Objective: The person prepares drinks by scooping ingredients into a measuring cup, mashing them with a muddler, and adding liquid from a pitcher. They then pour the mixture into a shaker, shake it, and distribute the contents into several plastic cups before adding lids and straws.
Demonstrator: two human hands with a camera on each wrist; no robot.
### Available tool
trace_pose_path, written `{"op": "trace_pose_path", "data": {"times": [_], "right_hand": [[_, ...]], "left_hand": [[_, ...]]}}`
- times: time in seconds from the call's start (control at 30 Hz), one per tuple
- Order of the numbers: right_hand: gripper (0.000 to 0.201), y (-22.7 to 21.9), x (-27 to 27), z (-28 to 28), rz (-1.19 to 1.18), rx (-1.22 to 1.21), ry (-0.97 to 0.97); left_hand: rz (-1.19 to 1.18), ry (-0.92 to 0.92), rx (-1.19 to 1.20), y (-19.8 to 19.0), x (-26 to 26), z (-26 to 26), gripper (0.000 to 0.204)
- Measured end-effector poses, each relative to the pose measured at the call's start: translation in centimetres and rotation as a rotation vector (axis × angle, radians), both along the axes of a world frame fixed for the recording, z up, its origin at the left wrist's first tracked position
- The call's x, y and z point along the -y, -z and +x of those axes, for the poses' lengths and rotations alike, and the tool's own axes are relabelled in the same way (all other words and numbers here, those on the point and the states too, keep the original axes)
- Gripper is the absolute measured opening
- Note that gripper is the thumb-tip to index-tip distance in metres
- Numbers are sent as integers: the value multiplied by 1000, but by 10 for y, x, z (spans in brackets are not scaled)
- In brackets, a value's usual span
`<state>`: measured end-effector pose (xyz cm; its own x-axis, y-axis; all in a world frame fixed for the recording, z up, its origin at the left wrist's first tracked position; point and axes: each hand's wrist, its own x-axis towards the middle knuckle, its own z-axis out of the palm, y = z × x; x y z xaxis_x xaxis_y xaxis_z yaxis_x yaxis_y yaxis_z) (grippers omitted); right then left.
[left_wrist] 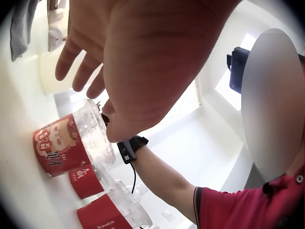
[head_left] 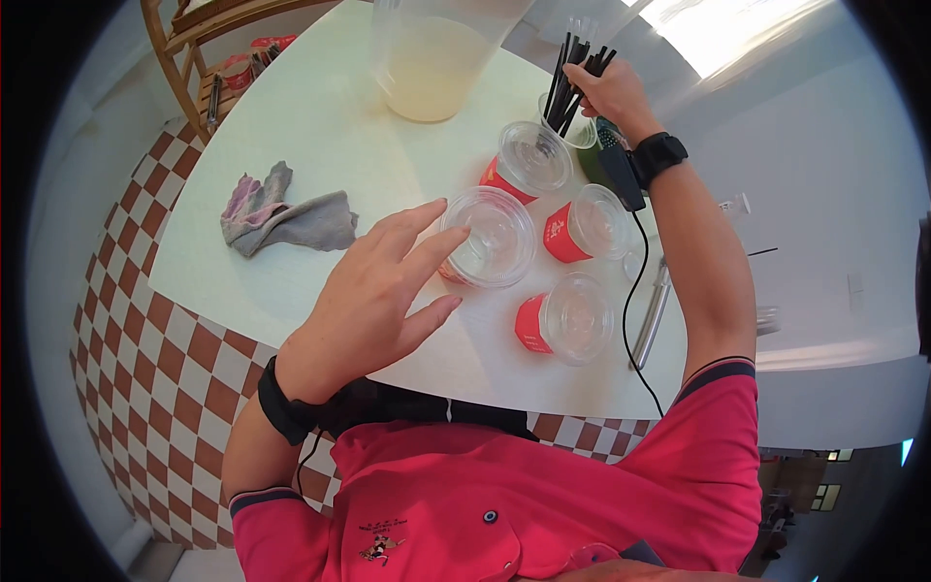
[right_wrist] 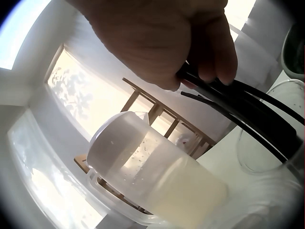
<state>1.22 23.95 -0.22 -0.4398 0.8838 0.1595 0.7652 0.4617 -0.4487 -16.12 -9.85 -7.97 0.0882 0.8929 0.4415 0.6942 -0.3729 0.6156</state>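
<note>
At the far right of the table, my right hand pinches thin black straw-like sticks at their upper part. They stand bunched in a clear cup; in the right wrist view the sticks run from the fingertips down into it. My left hand has its fingers spread, fingertips over the rim of a clear-topped cup. That cup shows a red wrapper with a cartoon animal in the left wrist view. Several similar red cups stand to its right.
A large clear pitcher of pale yellow liquid stands at the back. A crumpled grey cloth lies on the left. A dark cable hangs from the right wrist across the table, beside a metal rod-like tool. A wooden rack stands behind.
</note>
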Motion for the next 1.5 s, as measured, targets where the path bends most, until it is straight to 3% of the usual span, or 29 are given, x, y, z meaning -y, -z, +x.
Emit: {"op": "trace_pose_path", "data": {"times": [0.17, 0.43, 0.53, 0.63, 0.8, 0.93, 1.0, 1.13, 1.23, 1.5], "right_hand": [[42, 10, 2, 1, -94, 128, -22], [60, 10, 12, 32, 116, 5, -134], [53, -16, 60, 55, 66, -140, -109], [39, -17, 121, 97, 130, -291, -237], [21, 17, 209, 165, -10, -456, -64], [54, 40, 256, 197, -339, -556, 89], [81, 65, 269, 207, -336, -540, 1], [107, 100, 276, 199, -178, -528, -208], [109, 117, 274, 180, -68, -666, -272], [112, 123, 271, 165, -218, -942, -224]], "left_hand": [[5, -9, -19, 2, -10, 6, 63], [-9, -14, -66, -2, -21, 15, 72], [43, -43, -173, -8, -20, 19, 68], [101, 34, -237, -19, -20, 33, 70], [-6, 379, -290, -37, -29, 77, 74], [-134, 462, -415, -41, -46, 110, 87], [-162, 465, -496, -40, -51, 120, 92], [-148, 460, -522, -39, -61, 133, 89], [-107, 468, -437, -34, -66, 139, 87], [-167, 386, -309, -39, -62, 149, 85]]}}
